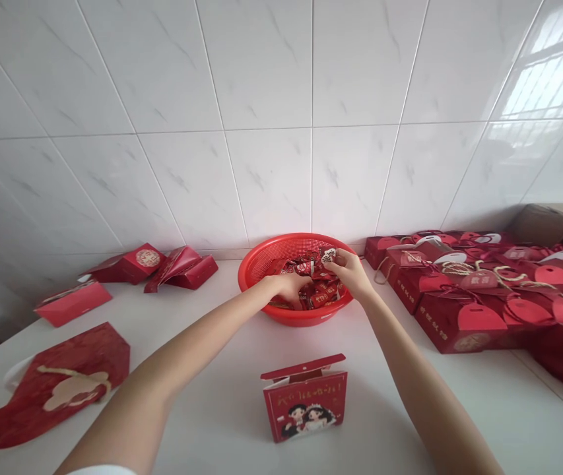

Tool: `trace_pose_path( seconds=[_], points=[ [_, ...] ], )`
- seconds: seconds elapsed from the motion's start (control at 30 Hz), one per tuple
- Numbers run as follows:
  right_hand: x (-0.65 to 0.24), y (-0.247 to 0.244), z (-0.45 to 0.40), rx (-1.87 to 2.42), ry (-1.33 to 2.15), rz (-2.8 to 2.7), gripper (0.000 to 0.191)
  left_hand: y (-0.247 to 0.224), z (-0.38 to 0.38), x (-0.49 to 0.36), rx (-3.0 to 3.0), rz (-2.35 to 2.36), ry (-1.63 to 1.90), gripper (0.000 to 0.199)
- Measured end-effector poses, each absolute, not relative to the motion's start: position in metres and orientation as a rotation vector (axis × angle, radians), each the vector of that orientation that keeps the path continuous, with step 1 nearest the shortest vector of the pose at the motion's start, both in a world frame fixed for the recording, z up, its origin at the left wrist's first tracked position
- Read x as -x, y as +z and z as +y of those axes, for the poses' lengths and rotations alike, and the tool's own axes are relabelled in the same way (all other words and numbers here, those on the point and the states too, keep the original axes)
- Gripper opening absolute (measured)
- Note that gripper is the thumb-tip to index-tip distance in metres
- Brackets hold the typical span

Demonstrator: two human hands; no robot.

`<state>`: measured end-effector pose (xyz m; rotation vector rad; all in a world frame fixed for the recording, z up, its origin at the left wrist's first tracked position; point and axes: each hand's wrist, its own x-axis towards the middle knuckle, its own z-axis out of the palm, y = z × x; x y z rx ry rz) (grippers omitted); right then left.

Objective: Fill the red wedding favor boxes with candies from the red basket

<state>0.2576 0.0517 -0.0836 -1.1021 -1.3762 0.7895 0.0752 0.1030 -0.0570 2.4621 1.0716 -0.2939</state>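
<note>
A red plastic colander (261, 264) stands against the tiled wall, holding many small red wrapped candies (323, 293). My right hand (348, 269) is at its right side, thumb and fingers pinched on a small candy packet (328, 255) with dark and white print. On the left side my left hand (294, 287) reaches down among the candies. Its fingertips are buried there, so whether it grips one is hidden. Nearer to me, between my forearms, a red gift box (305, 406) with a cartoon couple on its front stands upright, its top flap partly raised.
Several filled red gift boxes (464, 310) with cords and tags crowd the right side. A cardboard carton (543, 224) sits behind them. At left lie partly folded red boxes (135, 260), a red piece (73, 302) and a flat red bag-like item (78, 376) with cord.
</note>
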Motion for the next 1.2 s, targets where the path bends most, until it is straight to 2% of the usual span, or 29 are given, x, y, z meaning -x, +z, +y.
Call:
trace_pose_path(
  seconds=[0.13, 0.27, 0.43, 0.67, 1.0, 1.2],
  points=[
    [-0.257, -0.084, 0.052, 1.092, 0.799, -1.372, 0.03, -0.055, 0.106, -0.071, -2.419, 1.08, -0.233, 0.069],
    [-0.257, -0.085, 0.054, 1.083, 0.809, -1.354, 0.03, -0.052, 0.109, -0.066, -2.495, 1.088, -0.182, 0.053],
    [-0.258, -0.086, 0.054, 1.068, 0.814, -1.33, 0.03, -0.054, 0.12, -0.06, -2.423, 1.282, 0.216, 0.049],
    [-0.257, -0.087, 0.055, 1.045, 0.824, -1.294, 0.028, -0.065, 0.133, -0.058, -2.194, 1.135, 0.625, 0.051],
    [-0.256, -0.08, 0.049, 1.03, 0.861, -1.28, 0.026, -0.064, 0.132, -0.062, -2.177, 1.262, 0.585, 0.049],
    [-0.254, -0.077, 0.047, 1.032, 0.89, -1.242, 0.025, -0.06, 0.13, -0.06, -2.274, 1.465, 0.474, 0.041]
  ],
)
